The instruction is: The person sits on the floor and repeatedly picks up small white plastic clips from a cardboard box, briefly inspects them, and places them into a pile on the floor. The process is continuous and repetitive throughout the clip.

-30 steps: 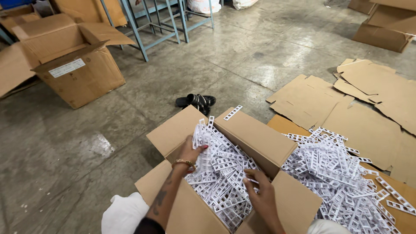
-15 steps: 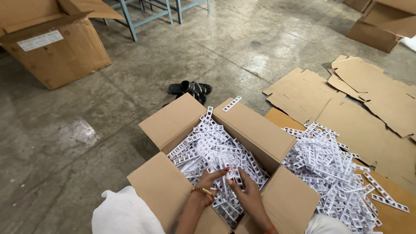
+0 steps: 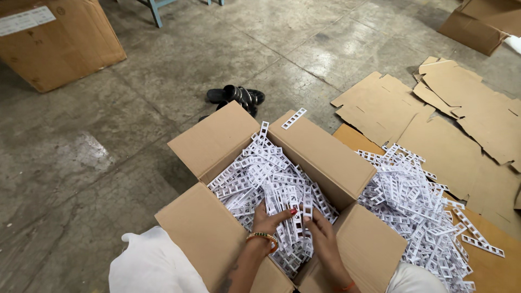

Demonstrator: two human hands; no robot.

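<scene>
A: Location of white plastic strips [image 3: 260, 179]?

B: Heaped inside open cardboard box [image 3: 325, 157] on concrete floor [image 3: 108, 152]. Second loose pile [image 3: 418, 206] just beside box, on flattened cardboard sheets [image 3: 456, 119].

A: Left hand [image 3: 268, 222] state?

B: Inside box, fingers curled around a small bunch of strips held upright. Bangle at wrist.

A: Right hand [image 3: 323, 233]?

B: Touching same bunch from opposite side, fingers closed against it. Both hands close together at near edge of box.

A: Handling character of strips?

B: Judged light, thin, ladder-shaped with open cells; likely springy rather than rigid, and prone to interlocking. Probably smooth, so liable to slide from a loose bundle.

A: Recommended hold?

B: Across middle of an aligned bunch, ends squared. Avoid gripping single strip tips; bending or snapping possible.

A: Surroundings?

B: Black sandals [image 3: 236, 97] beyond box; another brown carton [image 3: 59, 49] farther off.
</scene>
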